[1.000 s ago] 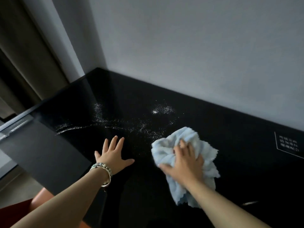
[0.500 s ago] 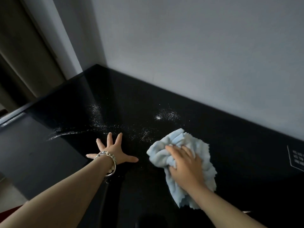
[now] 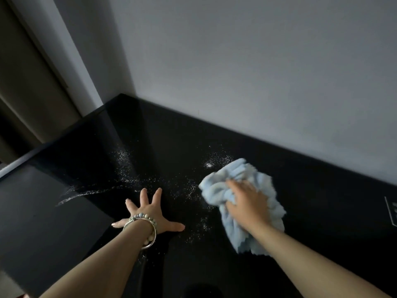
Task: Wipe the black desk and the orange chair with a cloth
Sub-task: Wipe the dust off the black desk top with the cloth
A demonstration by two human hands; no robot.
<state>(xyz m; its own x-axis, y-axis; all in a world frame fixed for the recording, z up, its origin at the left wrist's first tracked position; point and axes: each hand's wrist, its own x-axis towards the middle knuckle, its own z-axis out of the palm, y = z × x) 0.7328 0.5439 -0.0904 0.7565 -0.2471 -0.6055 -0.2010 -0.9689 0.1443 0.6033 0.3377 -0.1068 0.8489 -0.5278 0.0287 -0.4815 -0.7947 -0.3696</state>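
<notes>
A glossy black desk (image 3: 311,190) fills the lower half of the view and runs into a wall corner. White powdery specks (image 3: 129,179) lie scattered across its left and middle part. My right hand (image 3: 247,203) presses a crumpled light-blue cloth (image 3: 225,183) onto the desk, just right of the specks. My left hand (image 3: 148,211), with beaded bracelets on the wrist, rests flat on the desk with fingers spread, to the left of the cloth. The orange chair is out of view.
A grey wall (image 3: 257,72) borders the desk at the back. A brown curtain or door (image 3: 28,82) stands at the far left. A white printed label (image 3: 391,211) sits on the desk at the right edge. The desk's left edge (image 3: 32,155) drops away.
My right hand has slid the cloth farther from me, toward the small white pile. My left hand has spread its fingers wider. The orange chair has left the lower left corner.
</notes>
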